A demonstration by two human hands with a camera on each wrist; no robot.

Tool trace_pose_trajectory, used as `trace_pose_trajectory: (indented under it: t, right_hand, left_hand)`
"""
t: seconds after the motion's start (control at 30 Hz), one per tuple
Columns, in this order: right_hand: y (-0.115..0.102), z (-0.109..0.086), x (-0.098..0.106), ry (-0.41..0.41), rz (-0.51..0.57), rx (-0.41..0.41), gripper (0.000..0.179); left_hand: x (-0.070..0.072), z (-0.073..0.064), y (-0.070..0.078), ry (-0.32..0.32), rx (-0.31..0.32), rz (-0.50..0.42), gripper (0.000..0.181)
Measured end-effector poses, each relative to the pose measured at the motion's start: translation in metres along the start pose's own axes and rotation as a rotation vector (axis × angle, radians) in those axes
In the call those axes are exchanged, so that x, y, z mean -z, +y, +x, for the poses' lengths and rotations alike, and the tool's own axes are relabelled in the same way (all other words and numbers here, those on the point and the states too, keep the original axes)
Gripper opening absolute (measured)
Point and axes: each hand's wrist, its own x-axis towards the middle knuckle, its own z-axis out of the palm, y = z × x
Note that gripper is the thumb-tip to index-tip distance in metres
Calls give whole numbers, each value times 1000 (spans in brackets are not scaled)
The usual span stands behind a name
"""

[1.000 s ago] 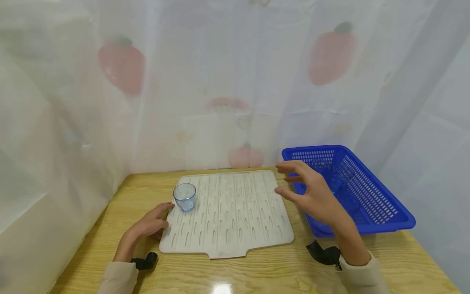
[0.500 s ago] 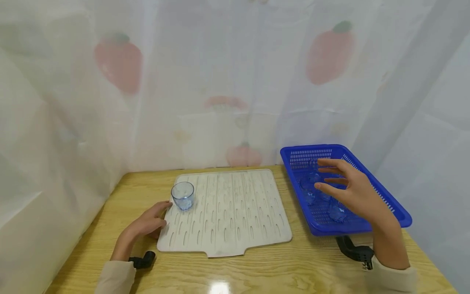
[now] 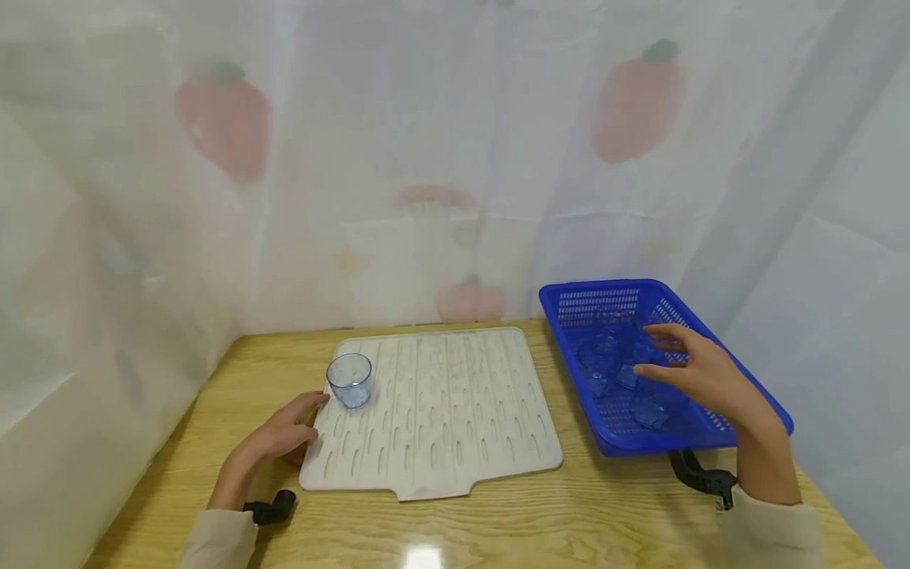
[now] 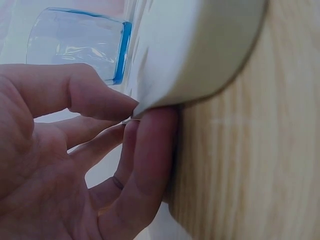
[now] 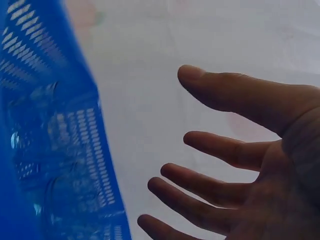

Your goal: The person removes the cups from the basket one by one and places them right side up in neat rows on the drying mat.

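Observation:
At the mat's left edge, my left hand point(image 3: 282, 431) pinches the rim of a pale, ribbed drying mat point(image 3: 441, 442), thumb above and fingers below in the left wrist view. A clear bluish glass point(image 3: 350, 382) stands upright on the mat's left side, close to that hand. My right hand point(image 3: 704, 375) hovers over a blue plastic basket point(image 3: 693, 442), fingers spread and bent slightly, holding nothing. Inside the basket lie several clear glasses point(image 3: 599, 357), tinted blue by it and partly hidden by the hand. The right wrist view shows bare space between thumb and fingers point(image 5: 200, 200).
The wooden table point(image 3: 498, 521) carries the mat in the middle and the basket at the right. A whitish curtain point(image 3: 441, 118) with printed fruit hangs behind and along the sides. The basket's raised rim point(image 3: 569, 379) faces the mat.
My right hand has moved right from beside the mat's right edge to over the basket, then dipped a little. The left hand keeps its place on the mat's edge; the glass stays put.

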Motion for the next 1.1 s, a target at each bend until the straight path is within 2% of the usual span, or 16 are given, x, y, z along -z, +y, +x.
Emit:
trace_pose_trajectory:
  t: [0.17,0.23,0.37,0.43,0.6,0.87,1.1]
  right_hand:
    - [18,4,0,-43,-77,-45,83]
    - [25,5,0,-69,-108,-60,82]
    - [38,5,0,-109,-135,-58,80]
    - [42,5,-1,-124,-136,-56,79]
    - [48,7,-2,-156,-120,-53,77]
    - [54,6,-3,-206,-115,-39,77]
    - [60,6,-4,-223,-142,-29,75]
  left_hand:
    - [0,-1,0,1,7,-4,77]
    - [0,-1,1,6,-15,19,77]
    - [1,-1,1,8,-37,42,76]
    - [1,-1,1,4,-23,26,76]
    - [-1,-1,0,2,6,-16,76]
    - [0,-1,0,10,2,22,76]
    - [-1,-1,1,6,4,-10,77]
